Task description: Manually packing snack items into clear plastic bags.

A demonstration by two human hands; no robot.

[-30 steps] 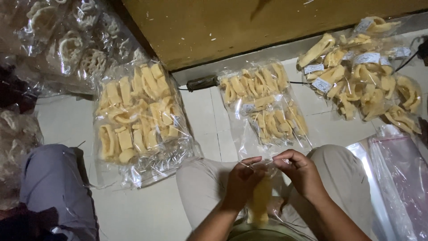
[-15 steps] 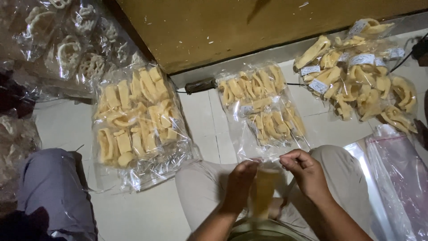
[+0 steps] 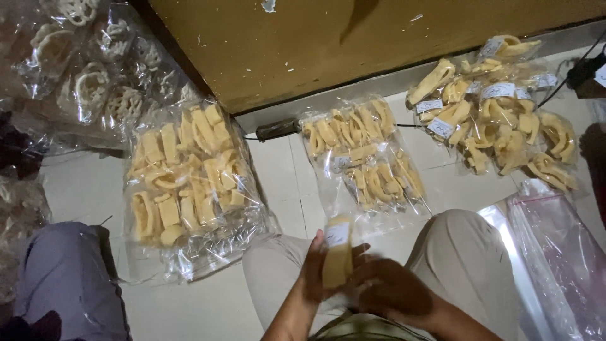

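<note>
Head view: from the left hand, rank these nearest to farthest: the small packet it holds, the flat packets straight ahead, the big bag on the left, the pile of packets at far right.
1. Small packet: in the left hand itself.
2. Flat packets: on the tiles just ahead.
3. Big bag: to the left, a little farther off.
4. Pile of packets: far right, by the wall.

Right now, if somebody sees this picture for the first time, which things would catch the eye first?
Probably the big clear bag of yellow crackers on the tiled floor, left of centre, and the heap of small labelled packs at upper right. At the bottom, the left hand holds up one small pack with a white label, the right hand blurred beside it.
</note>
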